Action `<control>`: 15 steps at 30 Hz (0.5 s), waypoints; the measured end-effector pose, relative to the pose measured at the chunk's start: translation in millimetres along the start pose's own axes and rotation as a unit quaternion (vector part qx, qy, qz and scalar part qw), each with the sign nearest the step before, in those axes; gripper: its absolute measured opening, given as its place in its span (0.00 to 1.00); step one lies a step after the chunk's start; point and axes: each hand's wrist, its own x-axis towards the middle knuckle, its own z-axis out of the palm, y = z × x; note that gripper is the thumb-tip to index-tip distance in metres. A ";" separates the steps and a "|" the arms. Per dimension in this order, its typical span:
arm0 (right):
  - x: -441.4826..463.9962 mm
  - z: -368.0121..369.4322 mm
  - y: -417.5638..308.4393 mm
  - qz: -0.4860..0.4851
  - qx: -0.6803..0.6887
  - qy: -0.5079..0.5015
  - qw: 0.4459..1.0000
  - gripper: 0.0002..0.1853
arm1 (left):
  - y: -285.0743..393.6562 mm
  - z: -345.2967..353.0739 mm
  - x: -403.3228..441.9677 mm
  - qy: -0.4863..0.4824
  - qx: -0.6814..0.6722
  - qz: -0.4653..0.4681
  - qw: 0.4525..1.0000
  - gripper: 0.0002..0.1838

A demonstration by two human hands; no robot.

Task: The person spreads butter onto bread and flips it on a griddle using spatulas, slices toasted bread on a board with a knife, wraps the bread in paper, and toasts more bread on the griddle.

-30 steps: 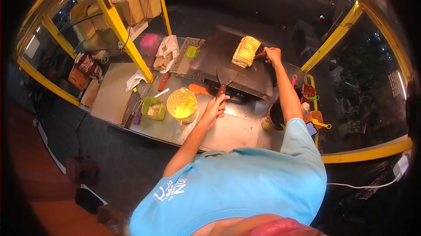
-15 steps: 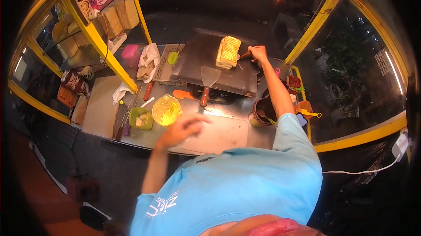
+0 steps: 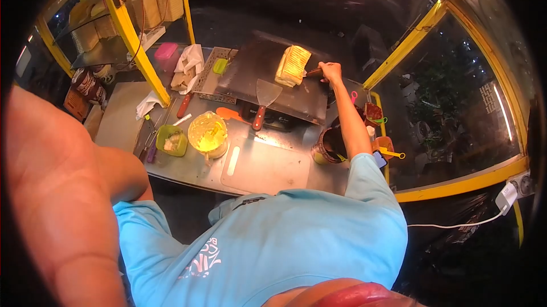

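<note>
My right hand (image 3: 330, 72) is closed around the dark handle of a spatula, whose blade end is at the side of the toasted bread (image 3: 293, 66). The bread is a thick, ridged, golden-brown stack lying on the dark griddle (image 3: 239, 73). My left hand (image 3: 54, 193) is raised very close to the camera at the left edge, large and partly cut off. Its fingers do not show. A wide metal scraper (image 3: 267, 93) with a red-brown handle rests on the griddle's front edge.
On the counter are a tub of yellow spread (image 3: 208, 135), a green container (image 3: 171, 140), a cutting board (image 3: 268, 165), an orange spatula (image 3: 229, 114) and a dark bucket (image 3: 327, 146). A wire basket (image 3: 208, 73) adjoins the griddle. Yellow posts (image 3: 128, 27) frame the stall.
My left hand has risen from above the counter, beside the yellow tub, to close before the camera. My right hand keeps its grip beside the bread. The view has shifted slightly.
</note>
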 end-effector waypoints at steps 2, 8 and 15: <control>-0.9 -0.5 1.0 0.001 0.008 0.002 1.000 0.16 | -1.3 3.0 1.9 0.016 0.005 0.016 1.000 0.29; -3.0 0.8 3.2 -0.003 0.020 -0.004 1.000 0.16 | -7.0 0.2 -1.6 0.061 0.016 0.061 0.996 0.28; -6.4 -2.1 4.4 -0.022 0.026 -0.028 0.999 0.14 | -23.2 4.7 -5.4 0.115 0.027 0.086 0.989 0.27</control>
